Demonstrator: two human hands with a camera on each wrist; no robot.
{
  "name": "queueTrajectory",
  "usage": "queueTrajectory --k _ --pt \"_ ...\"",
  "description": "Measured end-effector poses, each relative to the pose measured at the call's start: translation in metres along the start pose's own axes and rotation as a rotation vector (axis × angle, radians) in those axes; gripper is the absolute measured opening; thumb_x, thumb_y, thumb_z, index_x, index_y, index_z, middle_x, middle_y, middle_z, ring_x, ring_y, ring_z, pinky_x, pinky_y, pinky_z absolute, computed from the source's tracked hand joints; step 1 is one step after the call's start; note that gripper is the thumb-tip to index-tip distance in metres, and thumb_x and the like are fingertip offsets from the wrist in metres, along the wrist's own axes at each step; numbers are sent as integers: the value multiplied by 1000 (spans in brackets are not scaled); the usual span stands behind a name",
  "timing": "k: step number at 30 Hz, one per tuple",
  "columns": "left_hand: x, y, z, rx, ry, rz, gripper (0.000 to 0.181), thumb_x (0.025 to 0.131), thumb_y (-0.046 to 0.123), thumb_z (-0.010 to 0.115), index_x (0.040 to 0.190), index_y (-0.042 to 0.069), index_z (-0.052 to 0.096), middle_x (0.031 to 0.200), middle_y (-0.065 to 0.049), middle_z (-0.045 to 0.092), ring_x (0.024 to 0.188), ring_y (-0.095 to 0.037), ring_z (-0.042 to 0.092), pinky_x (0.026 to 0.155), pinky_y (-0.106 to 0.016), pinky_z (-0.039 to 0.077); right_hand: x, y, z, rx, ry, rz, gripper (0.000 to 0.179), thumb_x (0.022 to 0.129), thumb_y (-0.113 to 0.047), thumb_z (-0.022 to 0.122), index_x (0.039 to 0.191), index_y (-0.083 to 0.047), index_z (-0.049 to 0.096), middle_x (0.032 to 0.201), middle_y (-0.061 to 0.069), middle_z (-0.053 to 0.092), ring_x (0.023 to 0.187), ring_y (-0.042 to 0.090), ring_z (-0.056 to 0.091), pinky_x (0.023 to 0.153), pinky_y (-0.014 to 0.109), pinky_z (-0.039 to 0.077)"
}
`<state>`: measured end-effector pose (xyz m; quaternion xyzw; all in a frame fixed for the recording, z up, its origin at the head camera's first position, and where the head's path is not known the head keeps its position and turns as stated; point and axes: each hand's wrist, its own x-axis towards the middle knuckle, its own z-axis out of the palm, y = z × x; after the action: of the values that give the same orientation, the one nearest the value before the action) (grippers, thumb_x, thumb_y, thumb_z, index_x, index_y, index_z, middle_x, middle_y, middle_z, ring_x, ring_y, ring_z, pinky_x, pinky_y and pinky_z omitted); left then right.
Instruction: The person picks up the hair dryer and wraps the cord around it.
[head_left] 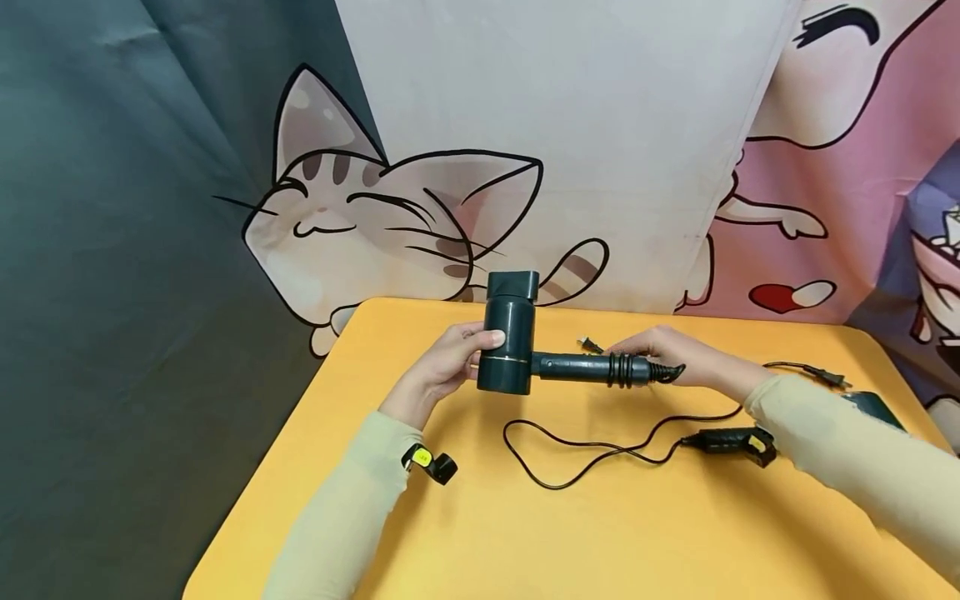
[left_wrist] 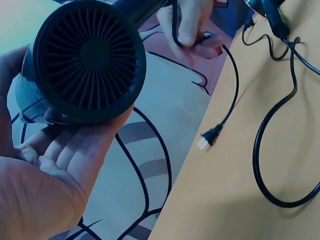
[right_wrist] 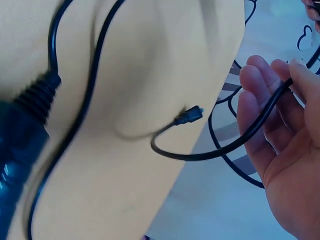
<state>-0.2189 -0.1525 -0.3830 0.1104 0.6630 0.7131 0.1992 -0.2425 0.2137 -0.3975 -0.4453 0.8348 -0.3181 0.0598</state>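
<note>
A dark green hair dryer is held up over the table, its barrel upright and its handle pointing right. My left hand grips the barrel, thumb on the front. In the left wrist view the round slatted grille faces the camera, with the palm and fingers under the barrel. Several turns of black cord wrap the handle. Beyond the handle's end, my right hand pinches the dryer's cord, which crosses the fingers. The cord's two-prong plug dangles free past that hand.
On the yellow table, a black-handled appliance lies under the right forearm, its long cord looped in front. Another plug and a dark green item are at the right. A cartoon-printed curtain hangs behind.
</note>
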Motion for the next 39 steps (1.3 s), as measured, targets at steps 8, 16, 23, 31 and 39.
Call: queueTrajectory --k 8,16,23,31,39 --pt "2 2 -4 48 -28 -21 56 95 21 65 139 -12 58 96 -5 78 80 -17 77 70 -32 65 10 -7 -24 -26 -98 93 19 106 -11 66 119 -9 81 85 -8 74 57 9 60 57 26 53" --pt "5 -2 -5 112 -21 -45 58 95 24 67 142 -9 59 103 -7 78 87 -20 76 78 -40 66 28 -20 -45 -48 -205 66 16 107 -13 67 96 -20 77 71 -12 63 50 6 57 49 27 52" --pt "7 -3 -3 146 -4 -60 55 98 23 67 143 -8 59 108 -12 77 91 -21 75 82 -44 66 37 -40 -58 -144 -236 77 21 105 -13 69 87 -23 72 66 -10 61 52 6 58 52 26 53" --pt "11 -4 -1 178 25 -85 52 101 23 67 143 -6 60 115 -18 76 96 -25 75 86 -47 65 40 -55 -60 -240 -214 29 26 101 -12 72 79 -23 65 62 -19 41 54 -2 40 58 22 40" --pt "16 -6 7 203 47 -91 53 100 24 70 144 -5 60 118 -20 75 97 -25 76 82 -43 66 36 -64 -58 -256 -244 74 23 101 -15 72 80 -24 68 63 -16 40 56 -1 37 63 26 39"
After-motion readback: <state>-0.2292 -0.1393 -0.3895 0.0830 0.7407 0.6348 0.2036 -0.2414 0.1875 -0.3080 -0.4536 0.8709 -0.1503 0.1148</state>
